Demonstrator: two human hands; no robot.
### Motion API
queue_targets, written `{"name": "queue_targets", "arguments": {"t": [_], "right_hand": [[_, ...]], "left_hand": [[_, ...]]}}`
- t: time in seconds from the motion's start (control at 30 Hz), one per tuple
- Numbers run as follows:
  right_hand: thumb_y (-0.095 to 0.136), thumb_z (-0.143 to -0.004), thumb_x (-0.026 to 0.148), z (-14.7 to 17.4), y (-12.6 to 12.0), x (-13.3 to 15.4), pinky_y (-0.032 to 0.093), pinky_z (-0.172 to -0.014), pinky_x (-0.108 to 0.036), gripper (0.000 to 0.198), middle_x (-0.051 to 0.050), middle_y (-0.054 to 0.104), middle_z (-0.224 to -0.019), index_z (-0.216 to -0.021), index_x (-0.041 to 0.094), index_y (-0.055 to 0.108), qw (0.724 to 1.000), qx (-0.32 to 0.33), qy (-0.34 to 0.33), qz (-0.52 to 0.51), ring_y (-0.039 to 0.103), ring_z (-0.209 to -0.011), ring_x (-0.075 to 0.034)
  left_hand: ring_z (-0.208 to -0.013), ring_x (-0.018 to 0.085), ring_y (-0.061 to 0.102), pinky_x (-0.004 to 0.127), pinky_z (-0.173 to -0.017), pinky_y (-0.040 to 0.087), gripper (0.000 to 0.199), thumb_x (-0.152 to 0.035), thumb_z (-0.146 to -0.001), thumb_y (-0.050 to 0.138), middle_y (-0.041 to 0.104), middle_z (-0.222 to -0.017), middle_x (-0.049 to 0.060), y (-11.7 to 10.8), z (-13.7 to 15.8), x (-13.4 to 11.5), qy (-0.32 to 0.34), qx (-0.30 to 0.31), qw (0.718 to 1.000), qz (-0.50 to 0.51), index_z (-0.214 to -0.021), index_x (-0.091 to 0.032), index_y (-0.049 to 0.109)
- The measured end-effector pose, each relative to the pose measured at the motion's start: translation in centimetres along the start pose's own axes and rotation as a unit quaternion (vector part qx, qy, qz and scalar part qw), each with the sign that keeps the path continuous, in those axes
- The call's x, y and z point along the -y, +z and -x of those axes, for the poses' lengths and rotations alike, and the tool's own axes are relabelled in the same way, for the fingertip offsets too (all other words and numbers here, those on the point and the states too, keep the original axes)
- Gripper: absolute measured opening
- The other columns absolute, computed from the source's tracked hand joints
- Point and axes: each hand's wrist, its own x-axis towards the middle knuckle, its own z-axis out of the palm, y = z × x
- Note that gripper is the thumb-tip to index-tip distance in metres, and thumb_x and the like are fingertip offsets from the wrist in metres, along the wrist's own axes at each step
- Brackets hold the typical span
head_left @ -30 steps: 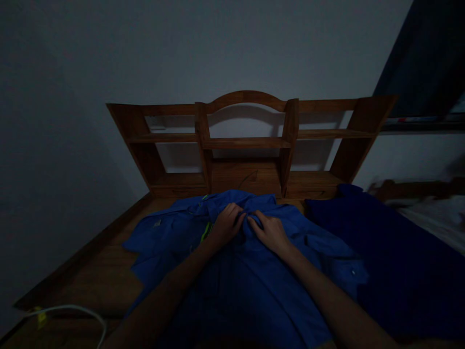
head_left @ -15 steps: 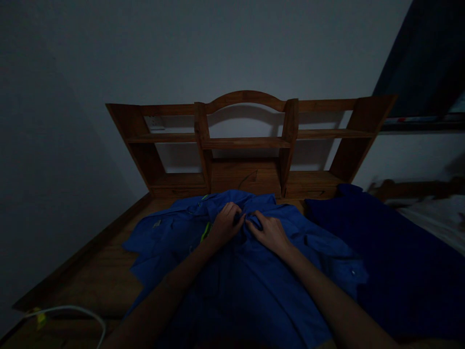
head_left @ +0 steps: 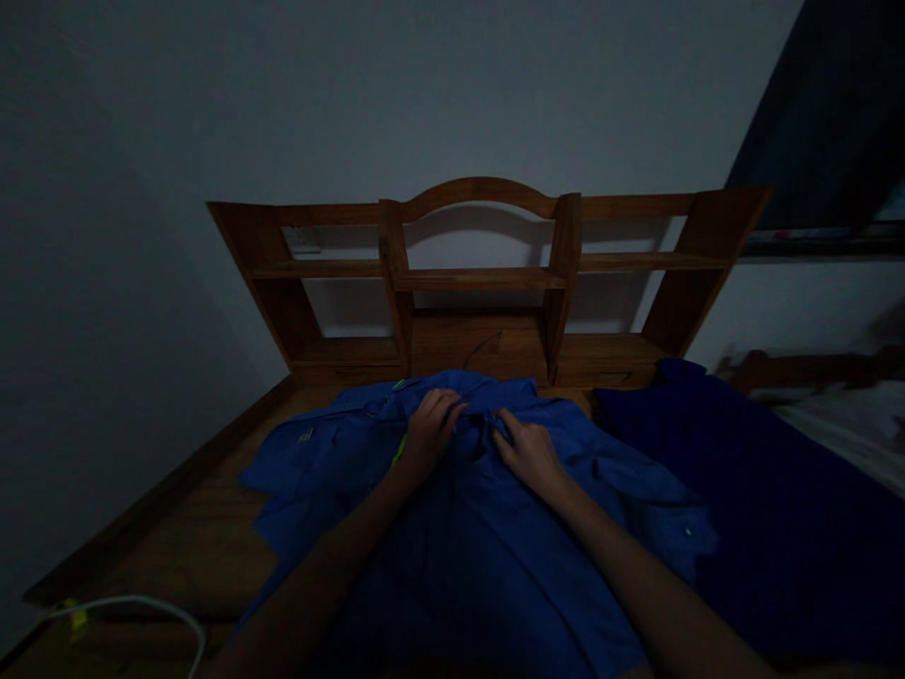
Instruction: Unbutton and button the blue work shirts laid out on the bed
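A blue jacket-like garment [head_left: 452, 528] with yellow-green trim lies spread over a wooden surface. My left hand [head_left: 430, 424] is closed on its fabric near the top middle, fingers bent and pinching. Just to the right, my right hand [head_left: 527, 451] grips another part of the same cloth, thumb and fingers together. Between the hands the fabric bunches into dark folds. The light is dim, so a button or fastener at the fingertips cannot be made out.
Behind the garment stands a wooden shelf unit [head_left: 481, 278] against the wall. Dark blue cloth [head_left: 770, 509] lies on the right. A pale cable [head_left: 141, 599] curves at lower left over the wooden surface [head_left: 190, 538]. A dark curtain [head_left: 820, 123] hangs upper right.
My hands have moved slightly apart from near touching. The left hand shifted a little left and up, and the cloth between them has opened out somewhat.
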Motion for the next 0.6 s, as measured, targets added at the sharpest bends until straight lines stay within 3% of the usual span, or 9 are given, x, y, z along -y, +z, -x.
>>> {"name": "queue_targets", "arguments": {"t": [0.13,0.23,0.37,0.43,0.5,0.6], "right_hand": [[0.033,-0.093,0.032,-0.1,-0.3,0.0,0.038,-0.062,-0.023,0.029,-0.002,0.065,-0.078,-0.114,0.021,0.049,0.994,-0.052,0.031,-0.086,0.061,-0.066,-0.016],[0.029,-0.093,0.037,-0.6,-1.1,-1.4,0.040,-0.067,-0.023,0.031,-0.004,0.062,-0.084,-0.111,0.019,0.047,0.966,-0.165,0.091,-0.178,0.060,-0.073,-0.016],[0.029,-0.090,0.043,-1.3,-2.1,-7.5,0.041,-0.082,-0.029,0.036,-0.008,0.056,-0.099,-0.108,0.016,0.044,0.874,-0.373,0.228,-0.211,0.054,-0.092,-0.018],[0.029,-0.089,0.043,-1.4,-2.2,-11.2,0.040,-0.085,-0.032,0.036,-0.010,0.054,-0.101,-0.107,0.015,0.042,0.831,-0.413,0.323,-0.186,0.053,-0.094,-0.019],[0.028,-0.088,0.040,-1.3,-1.8,-13.6,0.040,-0.085,-0.034,0.039,-0.013,0.052,-0.105,-0.113,0.013,0.036,0.820,-0.409,0.365,-0.166,0.052,-0.097,-0.022],[0.034,-0.085,0.038,-1.0,-0.7,-14.0,0.042,-0.080,-0.035,0.046,-0.015,0.055,-0.104,-0.122,0.011,0.028,0.845,-0.362,0.369,-0.141,0.056,-0.093,-0.024]], "left_hand": [[-0.129,0.024,0.029,0.045,-0.106,0.028,0.039,-0.025,-0.087,0.049,0.033,-0.137,0.011,-1.5,-1.0,0.0,-0.064,-0.147,0.986,-0.038,-0.125,-0.021,0.041],[-0.132,0.026,0.024,0.047,-0.107,0.024,0.050,-0.028,-0.085,0.051,0.028,-0.139,0.014,-2.2,-1.3,0.9,-0.093,-0.195,0.975,-0.047,-0.130,-0.020,0.033],[-0.123,0.025,0.036,0.046,-0.103,0.029,0.042,-0.031,-0.084,0.051,0.041,-0.125,0.014,-1.8,-1.0,3.4,-0.116,-0.192,0.973,-0.054,-0.123,-0.018,0.040],[-0.115,0.024,0.042,0.045,-0.099,0.033,0.030,-0.033,-0.084,0.051,0.047,-0.116,0.012,-1.3,-0.6,4.5,-0.126,-0.177,0.974,-0.063,-0.110,-0.018,0.050],[-0.109,0.024,0.046,0.044,-0.094,0.036,0.021,-0.037,-0.084,0.051,0.050,-0.109,0.010,-0.7,-0.2,5.4,-0.133,-0.142,0.978,-0.080,-0.092,-0.019,0.057],[-0.103,0.024,0.047,0.043,-0.091,0.036,0.026,-0.044,-0.082,0.052,0.053,-0.102,0.008,0.0,0.6,6.3,-0.139,-0.053,0.982,-0.114,-0.076,-0.020,0.061]]}}
